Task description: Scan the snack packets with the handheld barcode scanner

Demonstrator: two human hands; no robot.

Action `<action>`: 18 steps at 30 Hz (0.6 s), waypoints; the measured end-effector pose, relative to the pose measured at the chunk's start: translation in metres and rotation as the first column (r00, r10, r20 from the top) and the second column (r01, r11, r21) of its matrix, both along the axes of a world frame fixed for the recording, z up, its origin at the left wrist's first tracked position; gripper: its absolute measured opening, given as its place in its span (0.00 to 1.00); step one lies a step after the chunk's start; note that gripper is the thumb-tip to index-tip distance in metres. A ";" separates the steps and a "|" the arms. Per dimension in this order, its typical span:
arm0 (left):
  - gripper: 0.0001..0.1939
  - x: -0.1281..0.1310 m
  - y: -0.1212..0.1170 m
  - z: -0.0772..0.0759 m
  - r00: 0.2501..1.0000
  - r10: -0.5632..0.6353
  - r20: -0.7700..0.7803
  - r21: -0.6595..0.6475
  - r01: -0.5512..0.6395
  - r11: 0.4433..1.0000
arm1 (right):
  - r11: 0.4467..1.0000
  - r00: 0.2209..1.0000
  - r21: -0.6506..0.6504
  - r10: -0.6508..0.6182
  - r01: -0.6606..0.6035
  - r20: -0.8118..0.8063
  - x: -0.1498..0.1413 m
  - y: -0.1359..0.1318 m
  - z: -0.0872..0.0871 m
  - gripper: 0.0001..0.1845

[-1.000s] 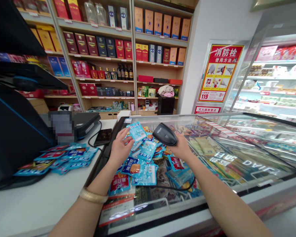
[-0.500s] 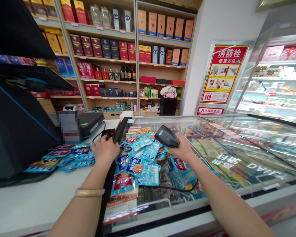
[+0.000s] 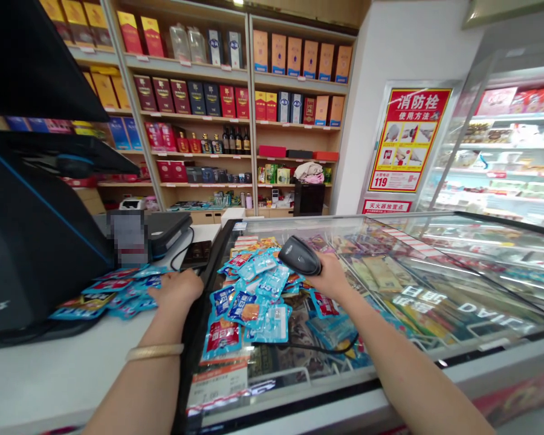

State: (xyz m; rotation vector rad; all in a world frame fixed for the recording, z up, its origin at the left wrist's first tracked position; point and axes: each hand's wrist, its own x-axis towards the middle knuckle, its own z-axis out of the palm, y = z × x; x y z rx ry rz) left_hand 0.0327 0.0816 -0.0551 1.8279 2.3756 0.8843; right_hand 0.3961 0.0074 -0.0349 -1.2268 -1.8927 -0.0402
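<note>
My right hand (image 3: pixel 333 278) is wrapped round a black barcode scanner (image 3: pixel 300 255), held above the glass freezer lid. Under and beside the scanner lies a heap of small blue snack packets (image 3: pixel 245 306), some with red or dark blue labels. On the white counter to the left, my left hand (image 3: pixel 176 288) has its fingers drawn together at the right edge of a second pile of snack packets (image 3: pixel 129 293). Its fingertips seem to pinch a packet there, though the hand partly hides them. A gold bangle (image 3: pixel 155 351) circles my left wrist.
A black checkout terminal (image 3: pixel 36 241) stands at the left, near a dark scale (image 3: pixel 170 228). A dark flat object (image 3: pixel 198 252) lies by the freezer's black edge. The scanner's cable (image 3: pixel 317 348) curves across the glass. Shelves of boxes and bottles (image 3: pixel 236 140) line the back.
My left hand let a blue packet go onto the heap on the freezer, then moved left to the counter pile, its fingers closing there. The right hand keeps the scanner almost in place.
</note>
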 end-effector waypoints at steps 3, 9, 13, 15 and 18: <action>0.15 0.007 -0.008 0.009 0.983 0.130 -0.126 -0.141 -0.148 0.979 | 1.000 1.000 -0.013 0.010 -0.009 0.012 -0.001 0.000 0.000 0.08; 0.22 0.008 -0.013 0.014 0.971 0.223 -0.084 -0.120 -0.232 0.965 | 1.000 1.000 -0.015 -0.002 0.003 0.014 -0.001 -0.001 0.001 0.08; 0.21 0.005 -0.012 0.013 0.970 0.221 -0.096 -0.158 -0.234 0.959 | 1.000 1.000 -0.024 0.010 -0.009 0.018 -0.002 -0.002 0.002 0.09; 0.19 0.004 -0.011 0.013 0.966 0.223 -0.134 -0.135 -0.241 0.961 | 0.999 1.000 -0.025 0.021 -0.020 0.011 -0.003 -0.003 0.002 0.10; 0.17 0.002 -0.009 0.010 0.965 0.218 -0.147 -0.116 -0.236 0.965 | 0.999 1.000 -0.024 0.024 -0.024 0.000 -0.003 -0.004 0.003 0.12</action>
